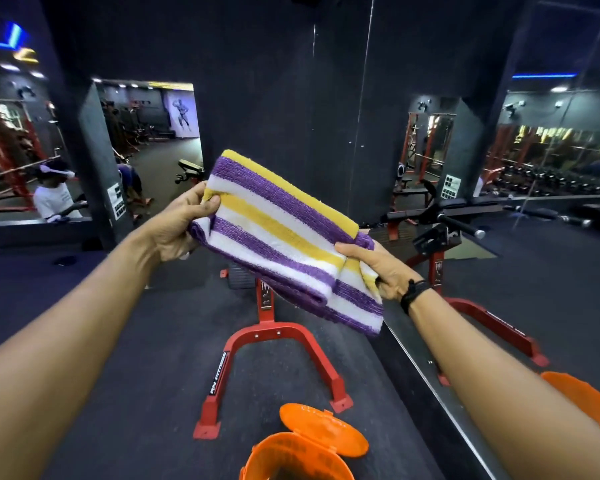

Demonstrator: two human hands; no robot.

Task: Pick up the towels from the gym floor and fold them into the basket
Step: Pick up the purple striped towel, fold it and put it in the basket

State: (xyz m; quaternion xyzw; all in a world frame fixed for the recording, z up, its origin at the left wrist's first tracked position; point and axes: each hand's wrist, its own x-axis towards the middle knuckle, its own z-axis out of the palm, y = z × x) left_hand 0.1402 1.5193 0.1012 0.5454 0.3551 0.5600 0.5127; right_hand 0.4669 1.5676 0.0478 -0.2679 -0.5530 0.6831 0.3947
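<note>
Forearms fill the lower corners, both extended fwd. at chest height over the dark gym floor (136, 393). Between them, at the bottom edge, an orange basket (284, 459) is seen, its hinged lid (323, 429) thrown back; the interior is cropped and dim, so contents cannot be told. An orange reflection of it is seen in the mirror (465, 420) at lower right.

Towel (291, 237): held in the air, well above the basket, stretched between the hands. L. hand (181, 226) is closed on the upper-left edge, thumb on top pinching the cloth. R. hand (378, 268) is closed on the lower-right end, fingers under and thumb over; a black band (413, 292) is worn on that wrist.

Progress (judged): pick-up of this towel is done; folding appears under way, as at least two layers are visible, with a doubled edge along the bottom. Left to do: a further fold perhaps, then placement in the basket. No other towels are seen on the floor in view; whether more remain elsewhere cannot be told.

Appearance: terry cloth, purple, white and yellow stripes running lengthwise; soft, slightly sagging at centre, lower-right corner hanging free past the r. hand. A red bench frame (274, 341) stands behind.
</note>
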